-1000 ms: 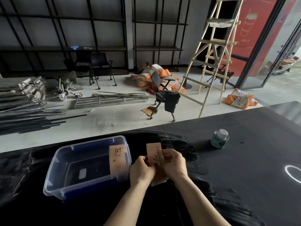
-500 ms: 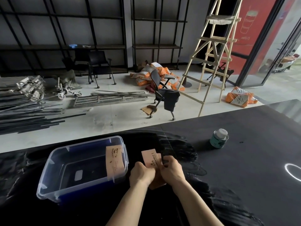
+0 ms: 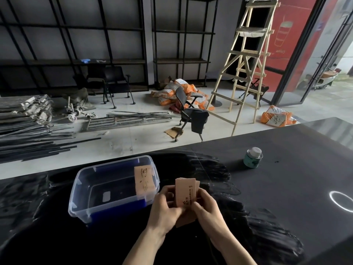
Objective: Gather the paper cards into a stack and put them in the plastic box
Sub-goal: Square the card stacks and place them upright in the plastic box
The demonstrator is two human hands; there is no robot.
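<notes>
I hold a small stack of tan paper cards upright between both hands, just right of the clear plastic box. My left hand grips the stack's left edge and my right hand grips its right edge. The cards' lower part is hidden behind my fingers. One more tan card leans against the box's right inner wall. The box stands on the black table, with a blue lid or base showing under it.
A small green can with a white cap stands on the table to the far right. A bright ring reflection lies at the right edge. Beyond the table's far edge are a floor with metal bars, chairs and a wooden ladder.
The cards have been raised and squared more upright between my hands. My view has shifted a little, so the box sits slightly differently in frame; the card inside it has not moved.
</notes>
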